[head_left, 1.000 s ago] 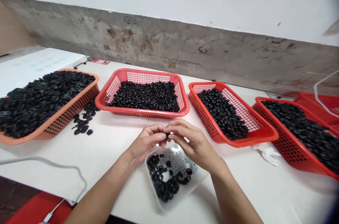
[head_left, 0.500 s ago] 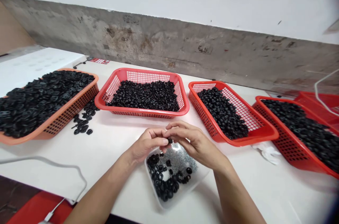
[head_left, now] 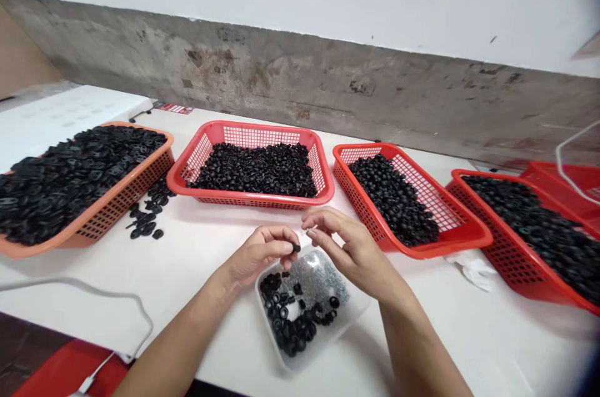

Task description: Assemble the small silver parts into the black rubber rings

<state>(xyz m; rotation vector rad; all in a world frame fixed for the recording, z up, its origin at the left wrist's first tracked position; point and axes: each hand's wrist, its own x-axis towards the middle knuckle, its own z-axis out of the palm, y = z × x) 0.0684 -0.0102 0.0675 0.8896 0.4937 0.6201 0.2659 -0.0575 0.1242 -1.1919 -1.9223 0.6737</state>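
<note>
My left hand (head_left: 265, 254) pinches a small black plastic part (head_left: 295, 247) between thumb and fingers. Just to its right, my right hand (head_left: 349, 250) has thumb and index finger together on a tiny pale piece, too small to name. A slight gap separates the two hands. Beneath them stands a clear plastic container (head_left: 323, 347). Black round parts (head_left: 294, 328) lie in its left and front portion, and a heap of tiny silvery pieces (head_left: 319, 278) fills the far right portion.
Behind the hands stands a red basket (head_left: 250, 198) of small black parts. Two more red baskets (head_left: 412, 251) (head_left: 515, 266) are on the right, and an orange basket (head_left: 124, 197) is on the left. Loose black parts (head_left: 145, 222) lie beside it. A grey cable (head_left: 94, 287) crosses the left side.
The hands were together around the black part; now they are apart, my right hand shifted slightly right with its fingertips pinched. The black part stays in my left hand.
</note>
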